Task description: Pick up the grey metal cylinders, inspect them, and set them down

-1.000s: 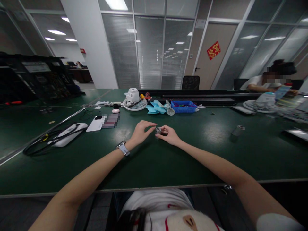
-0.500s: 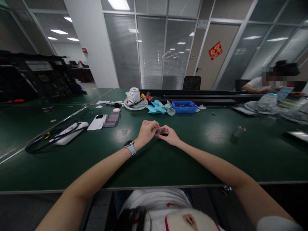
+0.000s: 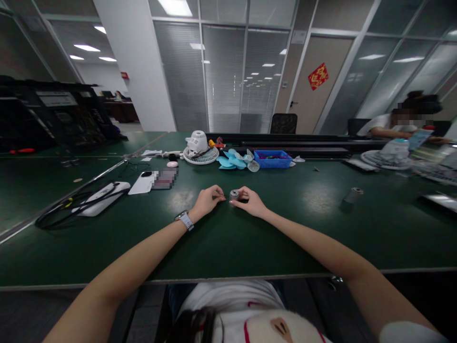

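Observation:
A small grey metal cylinder [image 3: 234,194] with dark openings in its top face stands upright on the green table. My right hand [image 3: 251,201] grips it from the right, with the thumb on the near side and the fingers behind. Just left of the cylinder and apart from it is my left hand [image 3: 207,200], wearing a watch. Its thumb and fingertips are pinched together, and anything between them is too small to make out. A similar grey cylinder [image 3: 353,195] stands farther right on the table, untouched.
Behind my hands are a white fan part [image 3: 200,147], blue fan blades [image 3: 232,159] and a blue bin [image 3: 273,159]. A white phone [image 3: 143,183] and a white device with a black cable [image 3: 103,200] lie left. A person [image 3: 389,125] sits at the far right.
My left hand has moved left and down, off the cylinder, whose top now shows. My right hand still holds it in nearly the same place.

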Available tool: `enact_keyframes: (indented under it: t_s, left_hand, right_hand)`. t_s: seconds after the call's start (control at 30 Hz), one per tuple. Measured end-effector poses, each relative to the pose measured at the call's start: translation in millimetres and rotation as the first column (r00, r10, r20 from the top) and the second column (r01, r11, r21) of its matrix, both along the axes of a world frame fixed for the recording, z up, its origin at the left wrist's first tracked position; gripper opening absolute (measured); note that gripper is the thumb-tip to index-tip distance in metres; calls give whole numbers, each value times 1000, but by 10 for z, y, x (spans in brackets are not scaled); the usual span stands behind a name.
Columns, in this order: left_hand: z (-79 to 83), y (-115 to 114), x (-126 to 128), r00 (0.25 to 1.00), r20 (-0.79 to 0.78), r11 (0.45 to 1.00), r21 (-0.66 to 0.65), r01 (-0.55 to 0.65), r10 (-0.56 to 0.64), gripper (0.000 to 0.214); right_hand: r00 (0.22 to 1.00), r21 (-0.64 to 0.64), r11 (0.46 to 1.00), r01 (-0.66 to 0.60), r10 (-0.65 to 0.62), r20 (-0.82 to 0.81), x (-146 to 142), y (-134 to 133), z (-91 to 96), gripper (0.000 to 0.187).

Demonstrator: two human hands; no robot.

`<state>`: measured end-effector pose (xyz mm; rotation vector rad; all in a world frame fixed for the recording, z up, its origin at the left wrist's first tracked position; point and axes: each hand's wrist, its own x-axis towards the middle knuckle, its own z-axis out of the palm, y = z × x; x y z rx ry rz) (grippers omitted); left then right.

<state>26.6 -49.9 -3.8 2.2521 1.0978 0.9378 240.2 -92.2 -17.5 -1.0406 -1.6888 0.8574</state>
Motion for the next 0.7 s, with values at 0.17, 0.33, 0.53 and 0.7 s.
enact_keyframes:
  t_s: [0.17, 0.33, 0.53, 0.7]
  left_hand:
    - [-95, 62, -16, 994, 106, 997, -73, 16, -8, 22]
    - [-78, 111, -109, 965, 210, 981, -141, -132, 160, 28]
    - [-140, 245, -221, 912, 280, 944, -227, -241, 300, 36]
    - [-170, 252, -190, 896, 270, 930, -205, -304, 352, 34]
  right_hand:
    - [999, 8, 1000, 16, -16, -44, 33, 45, -16, 45]
    - [951, 188, 934, 304, -310, 5, 638, 306, 27, 44]
    - [479, 172, 480, 860, -876, 50, 1930, 580, -73, 44]
    - [266, 158, 294, 943, -948, 175, 2309, 573, -191, 40]
